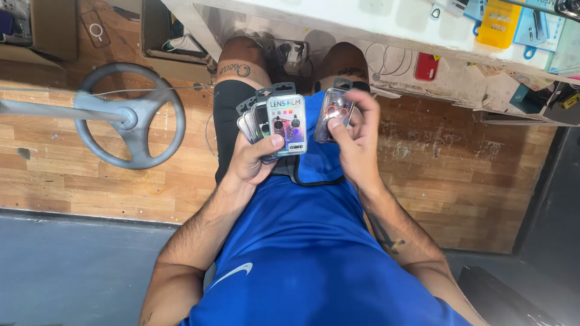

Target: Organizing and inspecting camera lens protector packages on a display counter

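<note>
While the person sits with knees apart over the wooden floor [477, 175], both hands are busy with small blister packs; the left hand [254, 160] is closed around a fanned stack of packs [272, 124], thumb pressed across the front of the top one, fingers tucked behind; that top pack is a clear-fronted card with a few dark round lens covers showing on it, and the grey edges of the others peek out to its left; the right hand [356, 145] pinches a single clear pack [333, 113] between thumb and fingertips, holding it just beside the stack, roughly level with it, not touching as far as I can tell; that one has red-rimmed rings inside; both packs hover above the lap, over the blue shirt [302, 241] and black shorts [226, 115]. Off to the person's left a grey round stool base [130, 115] sits on the floor, well apart from the hands; up top a white counter edge [338, 21] runs across, with a yellow packet [498, 24] on it and a red phone case [426, 66] on the shelf below.
</note>
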